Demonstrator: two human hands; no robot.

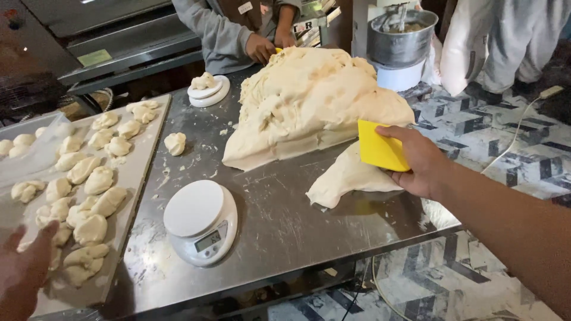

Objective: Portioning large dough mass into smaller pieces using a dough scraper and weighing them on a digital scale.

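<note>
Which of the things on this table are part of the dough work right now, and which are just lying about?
In use:
right hand holding yellow scraper
cut dough piece
big dough mass
near scale
tray of dough portions, left hand at it

Lying about:
mixer bowl
white cable
oven

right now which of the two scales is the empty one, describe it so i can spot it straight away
Start at the big mound of dough on the steel table, then look toward the table's near edge. The near scale sits there beside the tray of dough pieces. Its round white platform is bare, while the far scale carries a lump of dough.
</note>
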